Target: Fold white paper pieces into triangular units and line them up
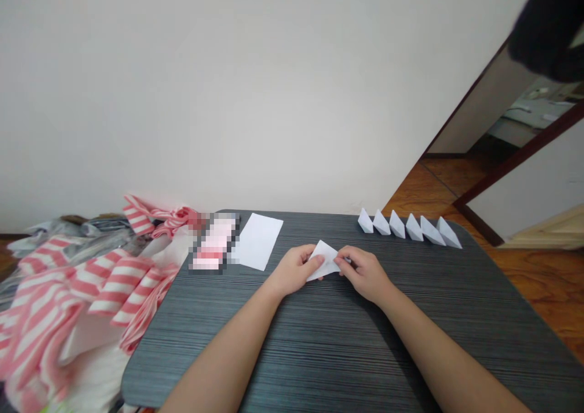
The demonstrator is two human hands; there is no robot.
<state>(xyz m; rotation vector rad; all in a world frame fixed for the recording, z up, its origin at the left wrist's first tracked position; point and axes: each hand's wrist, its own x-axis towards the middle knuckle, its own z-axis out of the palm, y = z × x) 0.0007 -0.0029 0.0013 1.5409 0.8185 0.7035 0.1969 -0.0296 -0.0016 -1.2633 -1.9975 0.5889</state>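
Fingers of left hand (296,269) and right hand (364,272): both pinched closed on folded white paper (323,261), held over the dark, streaked worktop (337,352). Toward the far right edge I log six folded paper shapes (413,227) in a row; far left, white sheets (260,241) beside a pixelated patch. Beyond: pale wall (274,90), striped cloth (114,285) left, wood floor (538,273) right.

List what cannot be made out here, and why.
All in the head view:
- Pixelated object left of the white sheet: masked by blocks.
- Folded paper: underside hidden by left hand and right hand.
- Dark shape: blurred, cut off by the edge.
- Things beyond the doorway: too small.
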